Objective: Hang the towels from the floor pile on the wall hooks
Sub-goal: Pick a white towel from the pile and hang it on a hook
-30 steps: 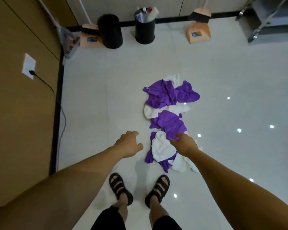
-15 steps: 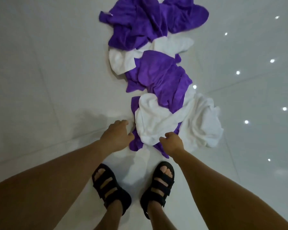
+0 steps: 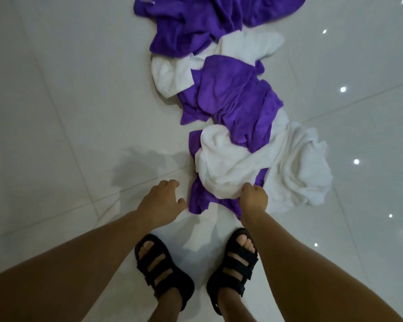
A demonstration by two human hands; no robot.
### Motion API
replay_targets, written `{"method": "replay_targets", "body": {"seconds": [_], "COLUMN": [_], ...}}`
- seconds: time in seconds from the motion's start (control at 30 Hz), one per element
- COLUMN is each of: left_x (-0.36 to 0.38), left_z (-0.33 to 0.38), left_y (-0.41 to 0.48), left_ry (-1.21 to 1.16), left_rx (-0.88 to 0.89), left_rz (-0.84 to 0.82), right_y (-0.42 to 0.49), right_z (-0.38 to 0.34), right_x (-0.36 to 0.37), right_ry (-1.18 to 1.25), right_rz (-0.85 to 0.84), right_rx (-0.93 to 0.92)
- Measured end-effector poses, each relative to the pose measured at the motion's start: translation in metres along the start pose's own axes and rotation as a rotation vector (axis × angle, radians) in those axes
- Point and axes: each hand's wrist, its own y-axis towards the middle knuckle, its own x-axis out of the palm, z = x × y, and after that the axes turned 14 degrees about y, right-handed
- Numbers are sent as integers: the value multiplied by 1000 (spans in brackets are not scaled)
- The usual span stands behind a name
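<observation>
Head view, L to R: left hand point(image 3: 159, 203) hangs over the floor point(image 3: 68, 135), fingers loosely curled, holding nothing, just beside the near end of the towel pile point(image 3: 230, 96). Pile's long axis runs straight away from the feet, purple & white mixed. Nearest piece is the white towel point(image 3: 228, 163), lying over a purple towel point(image 3: 199, 201). Right hand point(image 3: 254, 198) has fingers curled into its near edge, prob. a grip. Towel lies fwd of that hand, so a lift falls to the right; left is near enough to assist.
</observation>
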Motion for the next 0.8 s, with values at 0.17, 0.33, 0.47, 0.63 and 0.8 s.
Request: {"method": "replay_targets", "body": {"seconds": [0.17, 0.33, 0.47, 0.63, 0.8], "left_x": [-78, -184, -259, -331, -394], "left_z": [20, 32, 27, 17, 1], "left_y": [-78, -177, -259, -364, -452], "left_ry": [-32, -43, -99, -204, -293], "left_rx": [43, 40, 82, 238, 353], "left_rz": [15, 143, 221, 281, 494], "right_y": [-95, -210, -312, -462, -588], "right_z": [-84, -176, -239, -305, -354], "right_x": [-35, -72, -89, -91, -99], "right_ry": [195, 302, 192, 76, -218], "right_rz": [-38, -101, -175, -506, -952], "right_rx": [-242, -264, -474, -680, -730]}}
